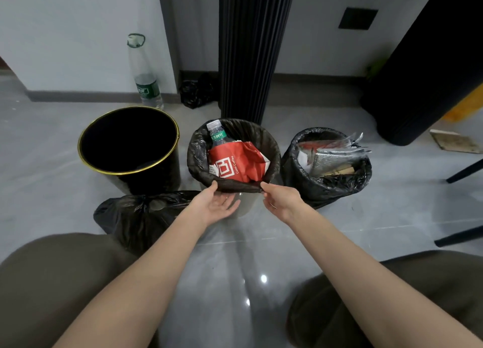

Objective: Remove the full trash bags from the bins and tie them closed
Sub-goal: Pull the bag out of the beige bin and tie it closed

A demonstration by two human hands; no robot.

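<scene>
Three bins stand in a row on the grey floor. The left bin [130, 148] is black with a gold rim and holds no bag. The middle bin carries a black trash bag [198, 154] holding a red paper bag [240, 162] and a plastic bottle [217, 135]. My left hand [217, 203] and my right hand [281, 200] pinch the near edge of this bag's folded rim, thumbs on top. The right bin's black bag [326, 185] is filled with clear wrappers and cardboard. A tied black bag [136, 214] lies on the floor beside my left forearm.
A tall clear bottle [145, 73] stands against the wall behind the left bin. A small black bag [196, 91] lies by a dark ribbed column [248, 49]. Black chair legs [462, 172] reach in from the right. My knees fill the lower corners.
</scene>
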